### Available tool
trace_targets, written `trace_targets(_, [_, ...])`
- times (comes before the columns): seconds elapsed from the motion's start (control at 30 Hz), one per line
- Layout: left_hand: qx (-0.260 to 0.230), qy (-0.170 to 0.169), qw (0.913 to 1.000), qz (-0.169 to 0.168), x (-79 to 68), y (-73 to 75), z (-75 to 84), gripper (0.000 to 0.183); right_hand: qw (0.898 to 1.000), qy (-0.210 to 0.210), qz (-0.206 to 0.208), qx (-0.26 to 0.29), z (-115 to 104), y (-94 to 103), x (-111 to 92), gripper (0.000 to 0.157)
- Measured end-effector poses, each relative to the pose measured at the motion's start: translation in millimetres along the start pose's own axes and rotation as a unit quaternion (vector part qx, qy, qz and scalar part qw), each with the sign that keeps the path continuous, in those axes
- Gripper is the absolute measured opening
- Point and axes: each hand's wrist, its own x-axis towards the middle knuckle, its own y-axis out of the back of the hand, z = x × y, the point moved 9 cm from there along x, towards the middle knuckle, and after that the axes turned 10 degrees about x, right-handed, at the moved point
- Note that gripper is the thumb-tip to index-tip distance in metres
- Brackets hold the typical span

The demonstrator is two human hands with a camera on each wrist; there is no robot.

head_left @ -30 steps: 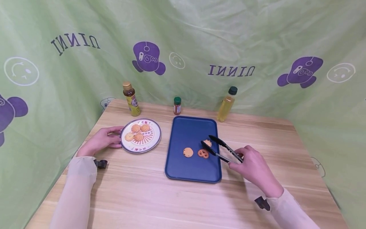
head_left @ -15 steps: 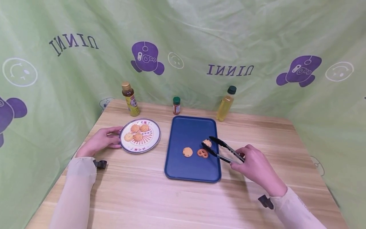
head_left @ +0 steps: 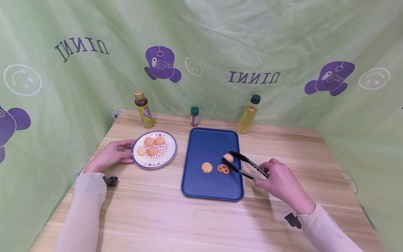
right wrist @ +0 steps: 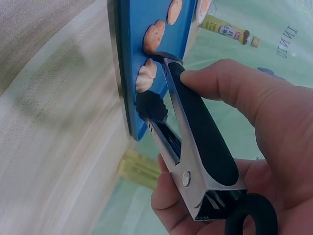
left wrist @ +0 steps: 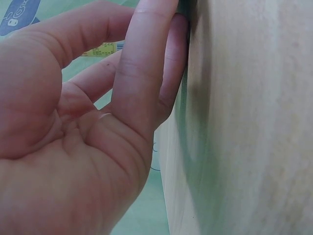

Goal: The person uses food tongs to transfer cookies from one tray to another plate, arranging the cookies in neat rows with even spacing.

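In the head view my right hand grips black-and-silver tongs over the right side of a blue tray. A swirled cookie on the tray sits between the tong tips; the right wrist view shows the tips on either side of it. A pretzel cookie and a round speckled cookie lie close by. My left hand touches the left rim of a white plate bearing several cookies, its fingers loosely bent in the left wrist view.
Behind the plate stands a yellow-labelled bottle with a gold cap. A small green-capped jar is behind the tray, and a bottle of yellow liquid stands at its back right corner. Green printed cloth hangs around the wooden table.
The far tong tip has come down slightly toward the near one, around the swirled cookie. That cookie has turned a little, showing more of its swirl. My left hand has stayed at the plate.
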Motion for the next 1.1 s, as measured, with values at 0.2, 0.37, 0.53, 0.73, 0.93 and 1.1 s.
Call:
trace_targets(0.2, [0.001,0.001,1.0000,0.001,-0.9,-0.4,-1.1,0.076,1.000,0.000,-0.004,0.001,0,-0.3,0,0.042])
trace_targets(0.37, [0.005,-0.001,1.0000,0.003,-0.9,-0.5,-1.7,0.075,1.000,-0.001,-0.004,0.003,-1,0.1,0,0.039])
trace_targets(0.53, [0.006,0.002,1.0000,0.003,0.4,0.3,-1.3,0.075,1.000,-0.003,-0.005,0.005,-1,1.0,1,0.039])
trace_targets(0.73, [0.002,0.006,1.0000,0.002,1.7,1.0,-1.6,0.076,1.000,0.007,-0.004,0.005,-4,2.5,4,0.038])
trace_targets(0.93, [0.002,0.008,1.0000,0.003,0.6,1.3,-0.6,0.076,1.000,0.007,-0.006,0.009,-12,1.7,12,0.037])
trace_targets(1.1, [-0.003,0.003,1.0000,0.004,-0.7,0.4,0.0,0.076,1.000,0.004,-0.012,0.019,-19,-4.1,21,0.036])
